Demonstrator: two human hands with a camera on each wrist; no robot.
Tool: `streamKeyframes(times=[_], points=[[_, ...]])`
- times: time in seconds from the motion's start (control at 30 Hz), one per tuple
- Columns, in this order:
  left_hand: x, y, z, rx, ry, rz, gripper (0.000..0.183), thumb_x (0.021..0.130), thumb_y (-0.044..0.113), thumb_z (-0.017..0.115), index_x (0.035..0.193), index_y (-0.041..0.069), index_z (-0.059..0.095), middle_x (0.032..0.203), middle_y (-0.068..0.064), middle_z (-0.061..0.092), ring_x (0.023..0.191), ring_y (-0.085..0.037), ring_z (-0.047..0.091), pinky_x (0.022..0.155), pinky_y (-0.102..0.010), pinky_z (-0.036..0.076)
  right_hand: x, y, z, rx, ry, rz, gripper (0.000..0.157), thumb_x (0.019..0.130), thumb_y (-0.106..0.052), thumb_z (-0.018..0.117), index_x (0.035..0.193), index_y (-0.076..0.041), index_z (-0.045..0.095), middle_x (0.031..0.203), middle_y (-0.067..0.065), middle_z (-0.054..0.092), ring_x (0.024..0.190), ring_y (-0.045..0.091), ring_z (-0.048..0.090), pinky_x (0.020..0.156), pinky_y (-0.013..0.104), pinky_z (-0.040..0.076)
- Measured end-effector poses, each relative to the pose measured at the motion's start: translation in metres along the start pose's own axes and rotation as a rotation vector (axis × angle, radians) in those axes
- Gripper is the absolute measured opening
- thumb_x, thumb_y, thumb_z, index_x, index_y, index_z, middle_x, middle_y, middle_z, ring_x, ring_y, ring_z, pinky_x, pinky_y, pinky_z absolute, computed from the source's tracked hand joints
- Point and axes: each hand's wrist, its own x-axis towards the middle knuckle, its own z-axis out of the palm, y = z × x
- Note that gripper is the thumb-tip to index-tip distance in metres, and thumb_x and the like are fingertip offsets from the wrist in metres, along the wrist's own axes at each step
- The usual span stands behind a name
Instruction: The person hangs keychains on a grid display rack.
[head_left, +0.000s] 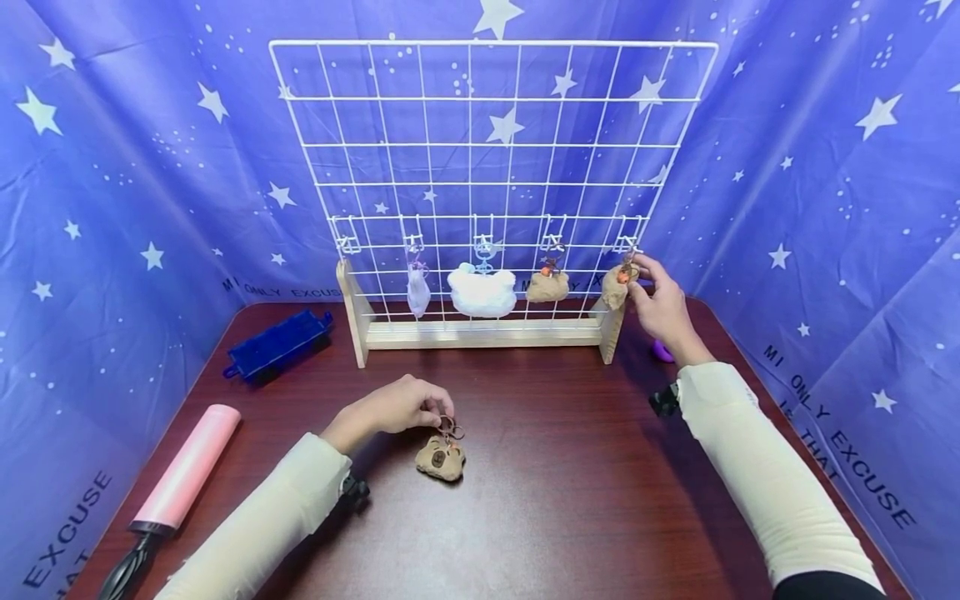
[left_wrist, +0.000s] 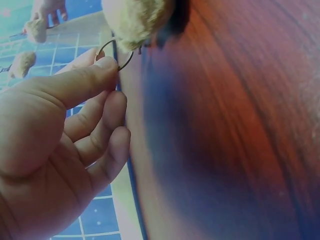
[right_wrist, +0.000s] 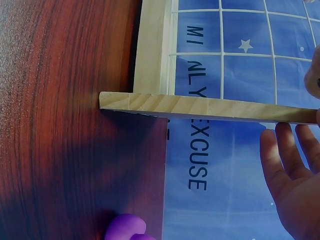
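Note:
My left hand (head_left: 397, 404) pinches the metal ring of a brown plush animal keychain (head_left: 440, 460) between thumb and fingertips, low over the table. In the left wrist view, the ring (left_wrist: 126, 62) shows at the thumb tip. My right hand (head_left: 664, 310) holds another brown plush keychain (head_left: 615, 287) with an orange bead, below the rightmost hook (head_left: 628, 242) of a white wire grid (head_left: 495, 183). Its other fingers (right_wrist: 274, 155) lie beside the wooden side post. From other hooks hang a lilac keychain (head_left: 417, 292), a white plush one (head_left: 483, 293) and a brown one (head_left: 548, 286).
The grid stands in a wooden base (head_left: 480, 335) at the table's back. A blue tray (head_left: 277, 346) and a pink hand pump (head_left: 187, 471) lie at left. Something purple (head_left: 662, 351) lies behind my right wrist. Blue star-patterned curtains surround the table (head_left: 555, 467).

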Motion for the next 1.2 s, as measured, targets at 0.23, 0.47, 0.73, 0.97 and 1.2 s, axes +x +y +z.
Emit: streamKeyframes(times=[0.23,0.47,0.73,0.97,1.2], points=[[-0.007,-0.001,-0.008,0.006,0.033,-0.009,0.014,0.093,0.011,0.073,0.101,0.021,0.071,0.080,0.002,0.074,0.067,0.000,0.057,0.064,-0.020,0.049,0.001,0.002,0.000,-0.044,0.007,-0.006,0.048,0.103,-0.007,0.054,0.150,-0.016,0.049,0.139,0.027,0.059,0.082,-0.013,0.056,0.065,0.019,0.059],[-0.010,-0.001,-0.012,0.015,0.075,-0.009,0.014,0.094,0.013,0.072,0.103,0.023,0.070,0.079,0.005,0.072,0.065,0.001,0.056,0.062,-0.020,0.049,0.001,0.003,0.001,-0.045,0.014,-0.008,0.048,0.102,-0.006,0.054,0.150,-0.017,0.049,0.138,0.028,0.059,0.082,-0.009,0.058,0.062,0.013,0.055],[-0.015,0.004,-0.019,-0.005,0.127,-0.017,0.015,0.094,0.011,0.072,0.106,0.019,0.070,0.084,0.008,0.072,0.073,-0.002,0.060,0.067,-0.021,0.052,0.001,0.003,0.001,-0.087,0.025,-0.019,0.048,0.102,-0.007,0.054,0.149,-0.018,0.050,0.137,0.027,0.060,0.091,0.008,0.064,0.062,0.009,0.051],[-0.018,-0.002,-0.023,-0.001,0.175,-0.020,0.014,0.094,0.012,0.072,0.106,0.020,0.071,0.086,0.010,0.072,0.078,0.000,0.062,0.070,-0.022,0.052,0.001,0.001,0.001,-0.018,0.013,-0.017,0.048,0.102,-0.007,0.054,0.149,-0.016,0.050,0.138,0.028,0.059,0.081,-0.014,0.057,0.062,0.015,0.057],[-0.021,-0.005,-0.027,-0.015,0.208,-0.056,0.016,0.094,0.013,0.072,0.107,0.022,0.071,0.085,0.011,0.072,0.075,-0.001,0.062,0.068,-0.022,0.052,0.000,0.002,0.001,-0.036,0.015,-0.011,0.048,0.102,-0.007,0.054,0.149,-0.016,0.050,0.138,0.028,0.059,0.081,-0.015,0.056,0.062,0.015,0.057]])
